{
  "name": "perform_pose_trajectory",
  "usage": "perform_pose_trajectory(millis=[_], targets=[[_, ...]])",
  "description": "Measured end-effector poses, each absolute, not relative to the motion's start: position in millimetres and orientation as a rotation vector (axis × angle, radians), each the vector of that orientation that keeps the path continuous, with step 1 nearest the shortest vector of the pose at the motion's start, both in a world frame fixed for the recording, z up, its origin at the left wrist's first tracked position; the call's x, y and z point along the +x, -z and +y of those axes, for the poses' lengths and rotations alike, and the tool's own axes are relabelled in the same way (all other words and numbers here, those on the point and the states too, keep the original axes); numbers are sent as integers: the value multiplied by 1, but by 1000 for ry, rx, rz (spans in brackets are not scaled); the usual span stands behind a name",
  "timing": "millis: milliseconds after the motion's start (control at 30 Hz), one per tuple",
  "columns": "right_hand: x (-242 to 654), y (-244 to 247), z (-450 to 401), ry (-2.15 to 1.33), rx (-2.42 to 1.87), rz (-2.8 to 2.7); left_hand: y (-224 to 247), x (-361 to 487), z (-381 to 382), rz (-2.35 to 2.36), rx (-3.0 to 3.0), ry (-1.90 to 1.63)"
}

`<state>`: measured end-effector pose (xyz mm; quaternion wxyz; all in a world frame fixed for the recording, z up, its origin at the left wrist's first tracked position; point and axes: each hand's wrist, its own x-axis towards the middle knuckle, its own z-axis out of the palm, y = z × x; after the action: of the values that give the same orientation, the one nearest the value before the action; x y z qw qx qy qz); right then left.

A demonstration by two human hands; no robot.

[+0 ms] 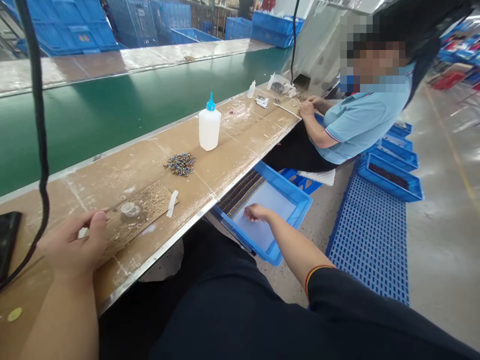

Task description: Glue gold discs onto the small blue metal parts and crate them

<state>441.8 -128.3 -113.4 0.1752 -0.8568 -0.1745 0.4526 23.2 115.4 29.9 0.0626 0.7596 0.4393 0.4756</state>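
Right hand [255,213] reaching down into blue tray [296,197], fingers curled, grip unclear. Left hand [75,245] resting beside one brown card [137,215], pinching something small. One bottle [209,125] beyond.

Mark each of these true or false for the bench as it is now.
1. The right hand is inside the blue bin. True.
2. The bottle lies on its side. False: it stands upright with a blue cap.
3. The left hand rests on the bench beside the card. True.
4. The pile of small parts sits inside the bin. False: it lies on the bench, near the bottle.
5. A co-worker sits farther along the bench. True.
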Motion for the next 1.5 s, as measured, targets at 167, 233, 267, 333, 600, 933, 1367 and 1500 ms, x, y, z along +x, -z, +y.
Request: perform_pose_trajectory(millis=[167,233,267,333,600,933,1367,1500], targets=[[403,128,-121,-1508,-2352,-505,-34,28,114,1308,2333,-1461],[395,131,-118,-1527,-2334,-514,-36,30,112,1335,2319,-1435],[393,131,-117,-1525,-2329,-520,-37,31,111,1333,2322,-1434],[390,132,-114,-1508,-2328,-536,-39,33,110,1295,2350,-1432],[396,106,-115,-1274,-2484,-729,-43,34,104,1191,2436,-1442],[406,14,-62,-249,-2410,-1053,-39,24,97,1002,2541,-1338],[290,-19,104,48,-2149,-1736,-63,7,24,792,2728,-1556],[283,-20,104,80,-2121,-1806,-56,-45,-49,1085,2643,-1824]])
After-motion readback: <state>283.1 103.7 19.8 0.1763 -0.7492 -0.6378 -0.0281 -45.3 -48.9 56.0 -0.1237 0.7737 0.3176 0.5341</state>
